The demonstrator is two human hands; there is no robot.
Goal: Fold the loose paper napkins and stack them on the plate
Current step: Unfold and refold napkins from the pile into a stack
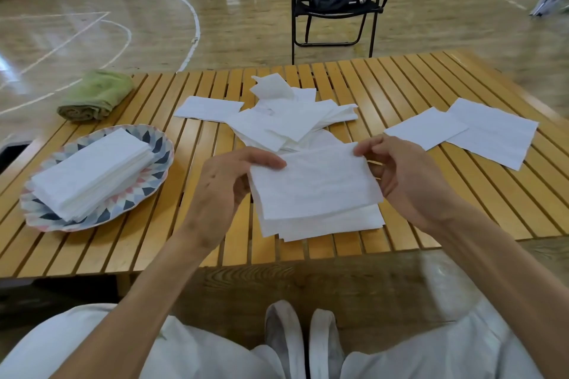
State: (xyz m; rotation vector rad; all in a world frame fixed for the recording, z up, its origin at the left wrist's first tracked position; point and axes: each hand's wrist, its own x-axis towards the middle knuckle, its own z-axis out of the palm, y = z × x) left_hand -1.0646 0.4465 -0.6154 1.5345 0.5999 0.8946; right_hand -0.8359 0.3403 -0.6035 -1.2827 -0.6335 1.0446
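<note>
Both hands hold one white napkin (311,181) up above the surface (191,243). The left hand (229,180) pinches the napkin's top left corner with thumb over the paper. The right hand (403,175) pinches its top right corner the same way. So each grip is closed on that napkin. The napkin hangs tilted, with its low edge over a few more sheets (326,224) that lie flat just under it, near the front edge of the surface.

Just behind the held napkin is a messy pile of loose napkins (283,120), some bent up at the back. To the right of the held napkin two flat napkins (480,132) lie side by side, overlapping a little. To its left sits the plate (160,144), with a blue and pink pattern on the rim. A neat stack of folded napkins (92,169) rests on the plate. Behind the plate lies a rolled green towel (95,95). Well behind the pile, on the floor, stands a black chair (335,6) with a dark bag on it.
</note>
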